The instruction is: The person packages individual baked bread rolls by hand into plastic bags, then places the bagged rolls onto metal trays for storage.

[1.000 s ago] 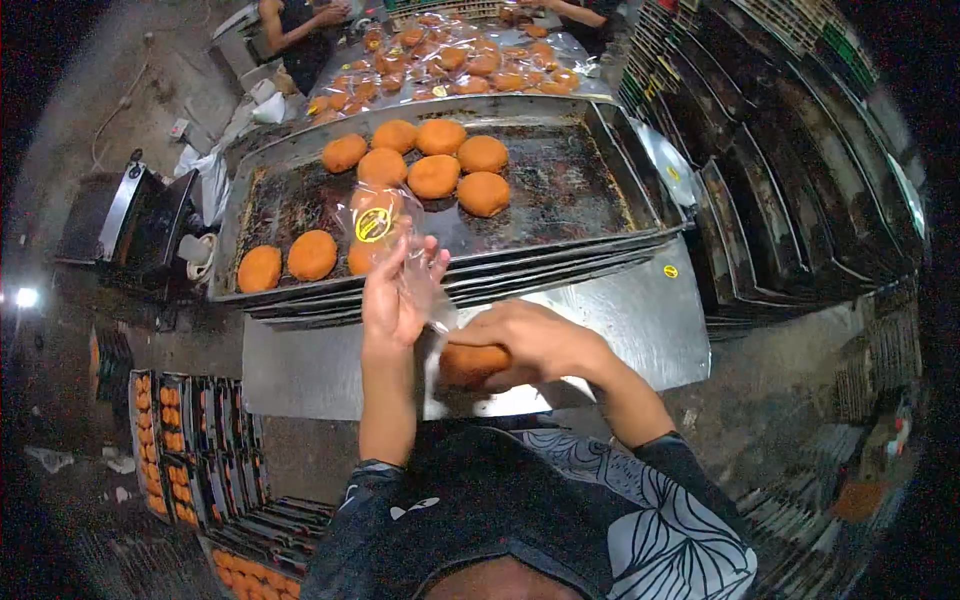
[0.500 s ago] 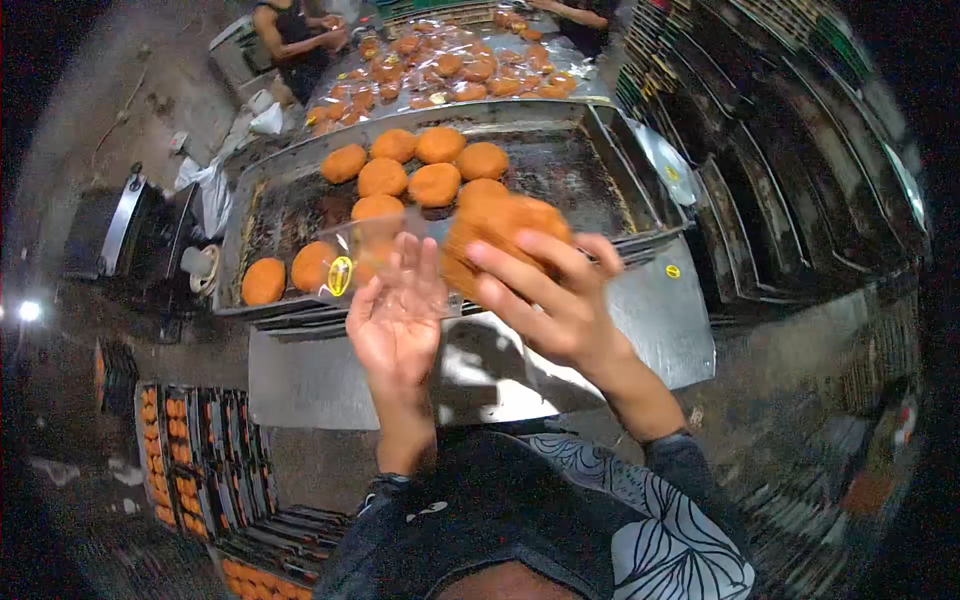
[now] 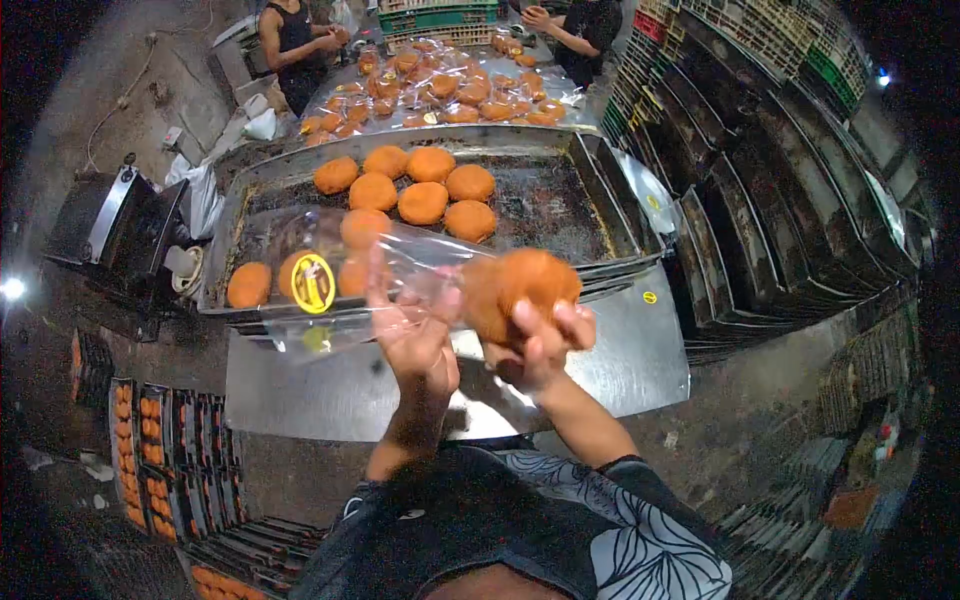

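My left hand (image 3: 418, 335) is closed on a clear plastic bag (image 3: 350, 270) with a yellow label, which spreads out to the left above the tray. In my right hand (image 3: 545, 350) are round orange-brown buns (image 3: 540, 278), stacked together at the bag's open side. Whether the buns are inside the bag's mouth is blurred. Beyond the hands, several loose buns (image 3: 423, 203) lie on the dark metal tray (image 3: 545, 200), some of them seen through the plastic.
A metal table (image 3: 630, 345) extends under the tray. Bagged buns (image 3: 440, 88) cover the far table, with two people beside it. Stacked trays (image 3: 740, 230) stand at the right, racks of buns (image 3: 150, 450) at lower left, green crates (image 3: 440, 22) at the back.
The bag has opened out to the left and now shows its label larger. My right hand has moved down and slightly left with the buns, and my left hand's fingers have closed on the plastic.
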The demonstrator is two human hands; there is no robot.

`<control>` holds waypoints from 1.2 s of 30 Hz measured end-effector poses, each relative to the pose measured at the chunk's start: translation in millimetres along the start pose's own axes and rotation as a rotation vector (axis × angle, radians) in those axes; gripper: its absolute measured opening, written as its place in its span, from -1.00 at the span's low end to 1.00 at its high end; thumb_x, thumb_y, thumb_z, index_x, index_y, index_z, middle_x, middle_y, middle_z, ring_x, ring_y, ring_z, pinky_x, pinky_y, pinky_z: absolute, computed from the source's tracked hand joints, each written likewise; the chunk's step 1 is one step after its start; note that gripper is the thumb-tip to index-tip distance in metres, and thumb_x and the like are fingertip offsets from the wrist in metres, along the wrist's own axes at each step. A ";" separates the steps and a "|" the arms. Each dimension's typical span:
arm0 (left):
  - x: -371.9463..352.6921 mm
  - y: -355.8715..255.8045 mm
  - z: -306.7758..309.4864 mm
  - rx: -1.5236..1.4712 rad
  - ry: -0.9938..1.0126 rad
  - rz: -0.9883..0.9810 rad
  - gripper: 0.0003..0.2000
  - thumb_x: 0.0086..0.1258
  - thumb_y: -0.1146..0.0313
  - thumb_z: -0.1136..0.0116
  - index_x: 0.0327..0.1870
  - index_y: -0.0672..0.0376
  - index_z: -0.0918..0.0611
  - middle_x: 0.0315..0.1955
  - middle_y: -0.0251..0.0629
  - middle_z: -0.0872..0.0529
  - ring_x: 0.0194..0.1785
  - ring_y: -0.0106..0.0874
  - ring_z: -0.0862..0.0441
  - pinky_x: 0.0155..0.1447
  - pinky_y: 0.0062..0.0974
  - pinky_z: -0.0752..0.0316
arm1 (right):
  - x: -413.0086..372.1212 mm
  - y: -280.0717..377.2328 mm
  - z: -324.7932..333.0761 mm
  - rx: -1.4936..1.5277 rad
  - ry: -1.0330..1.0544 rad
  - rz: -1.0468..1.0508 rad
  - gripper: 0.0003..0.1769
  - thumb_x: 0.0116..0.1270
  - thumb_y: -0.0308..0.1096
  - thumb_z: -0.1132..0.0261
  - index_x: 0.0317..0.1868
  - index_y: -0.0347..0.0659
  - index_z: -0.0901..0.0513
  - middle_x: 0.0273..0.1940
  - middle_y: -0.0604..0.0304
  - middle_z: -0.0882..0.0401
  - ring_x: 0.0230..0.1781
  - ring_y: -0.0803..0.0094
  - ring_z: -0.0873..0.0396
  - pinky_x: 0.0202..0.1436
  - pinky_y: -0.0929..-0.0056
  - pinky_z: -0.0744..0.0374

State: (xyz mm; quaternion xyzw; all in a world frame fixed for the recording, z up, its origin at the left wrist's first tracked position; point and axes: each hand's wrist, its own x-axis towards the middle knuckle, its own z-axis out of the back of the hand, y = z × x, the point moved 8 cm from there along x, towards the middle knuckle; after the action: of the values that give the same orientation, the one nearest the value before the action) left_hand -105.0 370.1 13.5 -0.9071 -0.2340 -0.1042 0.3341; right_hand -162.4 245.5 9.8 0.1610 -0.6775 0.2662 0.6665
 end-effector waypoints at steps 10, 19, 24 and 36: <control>-3.9 37.7 9.9 -0.031 0.074 0.263 -0.57 0.28 0.40 0.03 0.14 0.27 -0.19 -0.10 -0.02 -0.50 -0.06 -0.37 -0.48 0.08 -0.42 -0.35 | -10.7 -3.7 -3.4 0.182 -0.009 -0.119 -0.51 0.17 -0.09 -0.12 0.09 -0.03 -0.27 -0.06 0.39 -0.49 -0.03 0.36 -0.27 -0.04 0.36 -0.11; 23.8 42.5 31.5 0.401 0.147 0.141 -0.75 0.13 0.57 -0.09 -0.13 0.29 -0.47 -0.08 -0.18 -0.48 -0.04 -0.44 -0.44 0.06 -0.53 -0.33 | -12.5 -43.6 -51.0 0.369 0.558 -0.500 -0.32 -0.30 -0.27 -0.38 -0.01 -0.11 -0.45 -0.05 0.23 -0.43 -0.19 0.25 -0.31 -0.09 0.28 -0.22; 34.6 46.7 54.4 0.708 0.302 0.339 -0.77 0.23 0.36 -0.02 -0.19 0.31 -0.53 -0.16 -0.26 -0.54 -0.09 -0.48 -0.45 0.08 -0.55 -0.28 | -17.0 -43.2 -59.2 0.364 0.661 -0.346 -0.43 -0.29 -0.24 -0.36 -0.11 -0.10 -0.53 -0.05 0.29 -0.43 -0.20 0.29 -0.32 -0.12 0.30 -0.23; 87.2 54.0 148.4 -0.205 -0.266 0.422 -0.79 0.25 0.36 -0.02 -0.13 0.21 -0.45 -0.32 -0.25 -0.57 -0.19 -0.32 -0.56 -0.12 -0.32 -0.54 | -57.0 -137.4 -115.3 0.260 0.768 -0.405 -0.49 -0.20 -0.07 -0.35 -0.17 -0.06 -0.56 -0.10 0.20 -0.49 -0.14 0.19 -0.41 -0.09 0.20 -0.29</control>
State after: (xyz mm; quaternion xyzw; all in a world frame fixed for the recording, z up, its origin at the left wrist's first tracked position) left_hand 2.3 462.2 -98.4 -0.9706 -0.0696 0.0647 0.2214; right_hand 13.9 193.2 -29.9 0.2623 -0.2968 0.2537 0.8825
